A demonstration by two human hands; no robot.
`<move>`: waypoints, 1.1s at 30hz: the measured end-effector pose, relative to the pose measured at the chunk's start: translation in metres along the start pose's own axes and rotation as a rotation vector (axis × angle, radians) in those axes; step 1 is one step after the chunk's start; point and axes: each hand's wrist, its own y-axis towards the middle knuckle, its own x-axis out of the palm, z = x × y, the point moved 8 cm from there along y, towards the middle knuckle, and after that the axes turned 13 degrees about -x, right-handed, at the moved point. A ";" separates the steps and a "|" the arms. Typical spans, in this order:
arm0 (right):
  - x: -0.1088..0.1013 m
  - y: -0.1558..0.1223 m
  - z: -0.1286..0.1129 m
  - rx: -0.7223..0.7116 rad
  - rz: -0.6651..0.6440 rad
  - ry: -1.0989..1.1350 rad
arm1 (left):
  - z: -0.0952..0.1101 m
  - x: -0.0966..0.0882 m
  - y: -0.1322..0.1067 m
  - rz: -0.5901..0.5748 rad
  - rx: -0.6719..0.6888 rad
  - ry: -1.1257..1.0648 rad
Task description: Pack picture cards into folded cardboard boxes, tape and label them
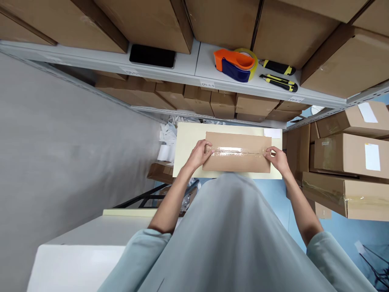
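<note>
A brown cardboard box lies on a pale yellow table top in front of me. Clear tape runs along its middle seam. My left hand presses on the left end of the box, fingers curled over the tape end. My right hand grips the right end of the box, fingers bent over its edge. Both hands touch the box at its seam.
A grey metal shelf above holds an orange and blue tape dispenser, two yellow-black utility knives and a black phone. Cardboard boxes are stacked on the right and above. A white table stands at lower left.
</note>
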 end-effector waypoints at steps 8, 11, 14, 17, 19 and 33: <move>0.002 0.011 -0.027 0.124 -0.183 -0.370 | -0.004 0.001 0.018 -0.033 -0.116 -0.023; 0.004 0.013 -0.034 0.168 -0.219 -0.461 | -0.008 0.003 0.024 -0.017 -0.203 -0.043; 0.007 0.013 -0.040 0.198 -0.246 -0.514 | -0.009 0.003 0.027 -0.046 -0.218 -0.042; 0.008 0.012 -0.044 0.219 -0.277 -0.523 | -0.008 0.002 0.030 -0.101 -0.188 -0.039; 0.008 0.012 -0.045 0.230 -0.294 -0.518 | -0.009 0.000 0.032 -0.128 -0.163 -0.040; 0.008 0.009 -0.052 0.218 -0.297 -0.533 | -0.009 0.001 0.031 -0.118 -0.181 -0.067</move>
